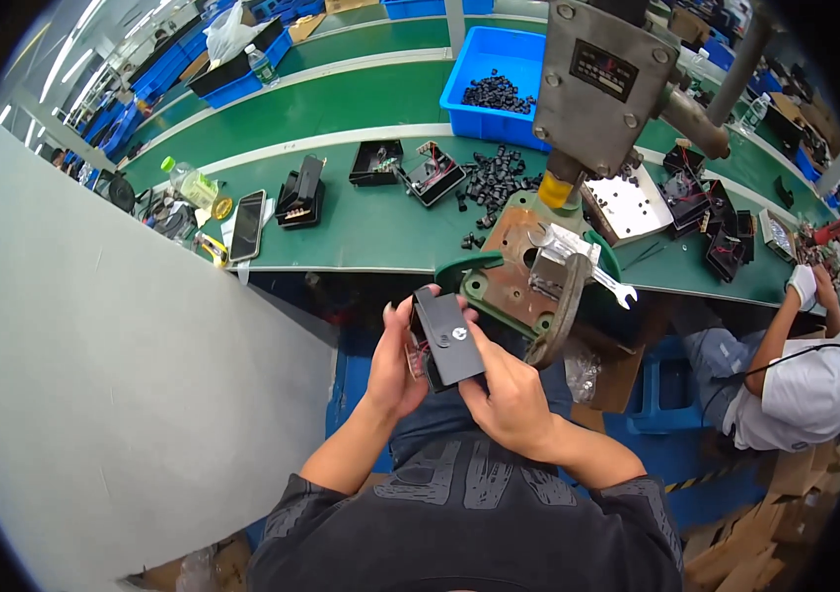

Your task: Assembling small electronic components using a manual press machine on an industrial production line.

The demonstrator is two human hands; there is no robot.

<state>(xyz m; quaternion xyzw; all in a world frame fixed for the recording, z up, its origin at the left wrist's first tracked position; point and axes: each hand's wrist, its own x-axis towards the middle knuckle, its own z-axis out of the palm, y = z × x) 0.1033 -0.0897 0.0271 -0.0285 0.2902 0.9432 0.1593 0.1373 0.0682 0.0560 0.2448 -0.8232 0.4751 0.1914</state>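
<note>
Between my two hands, in front of the press base, is a black plastic case [455, 353] with a flat cover, tilted. Red wires and a small part show along its left side. My left hand [395, 367] is closed round the case's left edge, and its fingertips are partly hidden behind it. On the other side my right hand [516, 403] grips the right edge, fingers on the cover and thumb below. Just beyond my hands stands a bench press with a grey metal head [597, 89] and a rusty base plate [511, 244]. An open-end wrench [617, 288] lies on that base.
Loose black caps [495, 183] are heaped on the green bench [341, 247], near a blue bin [459, 113]. Several black cases [377, 163] lie about. A phone [248, 225] and a bottle [188, 183] are left. A grey partition [144, 345] borders my left; a co-worker [804, 390] sits right.
</note>
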